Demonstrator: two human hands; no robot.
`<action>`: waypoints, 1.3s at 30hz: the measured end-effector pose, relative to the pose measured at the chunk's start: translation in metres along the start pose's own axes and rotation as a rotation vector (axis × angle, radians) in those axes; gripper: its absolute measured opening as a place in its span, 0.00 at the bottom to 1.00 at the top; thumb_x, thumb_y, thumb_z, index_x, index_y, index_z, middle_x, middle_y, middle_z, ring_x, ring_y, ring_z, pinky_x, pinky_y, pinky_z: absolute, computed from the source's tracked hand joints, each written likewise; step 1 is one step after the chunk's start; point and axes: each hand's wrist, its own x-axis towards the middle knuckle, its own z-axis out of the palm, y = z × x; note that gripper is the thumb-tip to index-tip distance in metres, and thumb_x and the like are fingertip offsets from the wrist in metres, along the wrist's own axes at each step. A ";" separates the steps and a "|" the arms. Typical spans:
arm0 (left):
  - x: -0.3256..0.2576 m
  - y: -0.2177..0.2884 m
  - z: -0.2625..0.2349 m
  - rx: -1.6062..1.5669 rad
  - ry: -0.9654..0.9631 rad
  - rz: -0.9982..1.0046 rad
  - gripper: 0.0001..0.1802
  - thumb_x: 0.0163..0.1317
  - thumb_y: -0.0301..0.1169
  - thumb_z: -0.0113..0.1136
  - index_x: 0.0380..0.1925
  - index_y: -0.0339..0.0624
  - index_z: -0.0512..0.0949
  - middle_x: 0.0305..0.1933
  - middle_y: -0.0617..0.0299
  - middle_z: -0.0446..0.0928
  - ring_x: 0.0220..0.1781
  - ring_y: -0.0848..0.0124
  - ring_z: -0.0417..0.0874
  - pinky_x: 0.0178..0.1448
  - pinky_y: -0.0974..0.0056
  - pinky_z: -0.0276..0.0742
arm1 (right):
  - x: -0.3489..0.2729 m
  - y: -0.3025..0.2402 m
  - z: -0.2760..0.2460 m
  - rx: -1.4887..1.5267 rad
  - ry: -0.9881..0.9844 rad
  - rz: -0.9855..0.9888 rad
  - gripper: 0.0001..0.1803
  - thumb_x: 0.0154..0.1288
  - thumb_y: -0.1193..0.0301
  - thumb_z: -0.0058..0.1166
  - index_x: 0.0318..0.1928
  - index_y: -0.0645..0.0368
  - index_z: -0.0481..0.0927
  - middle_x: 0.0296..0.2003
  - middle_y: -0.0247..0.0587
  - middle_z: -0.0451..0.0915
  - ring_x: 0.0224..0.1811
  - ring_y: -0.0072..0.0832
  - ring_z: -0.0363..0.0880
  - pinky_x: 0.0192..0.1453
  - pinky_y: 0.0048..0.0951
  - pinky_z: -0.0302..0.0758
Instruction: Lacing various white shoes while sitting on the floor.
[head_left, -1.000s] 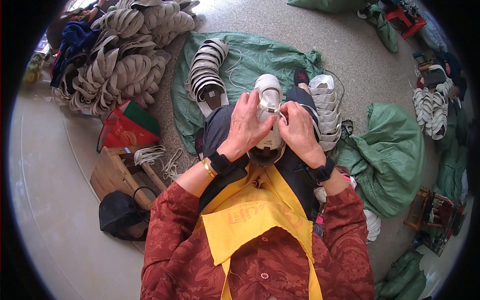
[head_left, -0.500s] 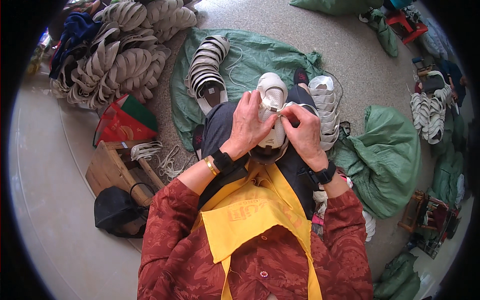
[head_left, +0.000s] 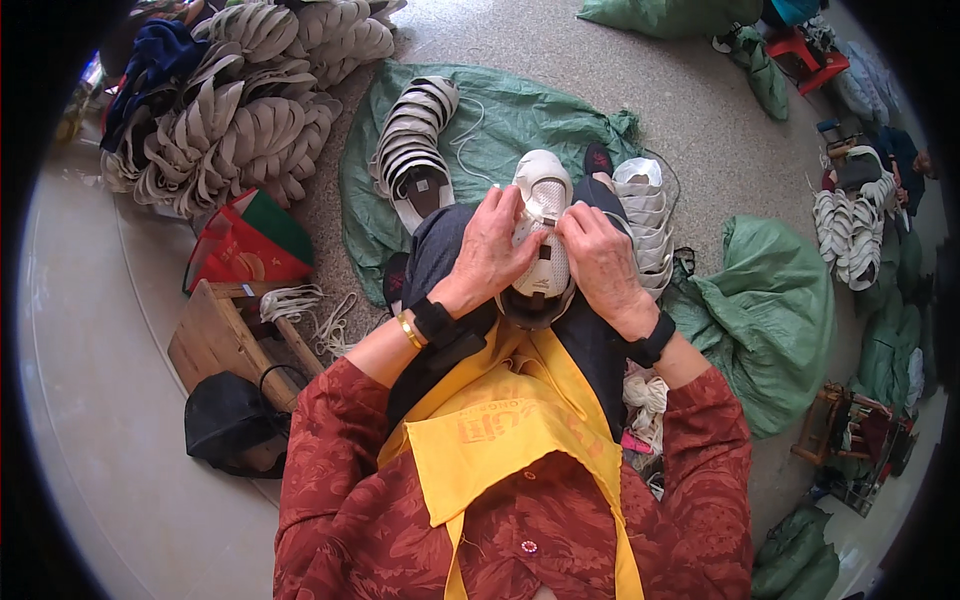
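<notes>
A white shoe upper [head_left: 543,170] with a mesh tongue and dark heel lining lies lengthwise between my knees, its toe pointing away. My left hand [head_left: 490,248] holds its left side, thumb across the middle opening. On the opposite side, my right hand [head_left: 603,262] pinches with thumb and fingertips by the eyelet edge. A thin pale shoelace runs at these fingers, mostly hidden by them. Beyond my left knee curves a nested row of shoe uppers [head_left: 411,130]. Another white stack of uppers [head_left: 645,215] stands beside my right leg.
A green woven sheet [head_left: 545,100] covers the floor ahead. Leftward are a large pile of uppers [head_left: 240,130], a red bag [head_left: 245,250], a wooden stool [head_left: 222,335] with white laces [head_left: 290,302], and a black bag [head_left: 232,420]. A green sack [head_left: 760,320] bulges at right.
My right hand has come in against the upper's right edge, its fingers lower and closer together. The lace stretched between the hands earlier is now mostly hidden. My left hand stays nearly in place.
</notes>
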 end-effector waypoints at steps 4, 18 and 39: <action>0.004 -0.002 -0.018 -0.057 -0.143 0.021 0.20 0.58 0.31 0.72 0.43 0.36 0.71 0.39 0.56 0.69 0.36 0.66 0.76 0.41 0.62 0.78 | 0.001 0.001 0.006 0.037 0.052 -0.005 0.06 0.59 0.81 0.56 0.37 0.63 0.75 0.36 0.46 0.74 0.41 0.42 0.79 0.44 0.38 0.78; 0.010 -0.011 -0.031 0.035 -0.259 0.127 0.16 0.64 0.28 0.65 0.46 0.34 0.70 0.42 0.52 0.71 0.39 0.58 0.78 0.45 0.58 0.78 | 0.016 -0.023 0.010 0.368 0.003 0.223 0.04 0.69 0.76 0.58 0.40 0.65 0.80 0.36 0.54 0.81 0.39 0.53 0.83 0.42 0.46 0.80; -0.001 -0.010 0.000 0.095 -0.038 0.196 0.12 0.58 0.19 0.54 0.43 0.33 0.68 0.41 0.43 0.69 0.46 0.44 0.72 0.50 0.48 0.72 | 0.020 -0.025 0.021 0.381 0.030 0.334 0.06 0.67 0.74 0.61 0.37 0.65 0.82 0.35 0.55 0.82 0.39 0.54 0.83 0.44 0.48 0.79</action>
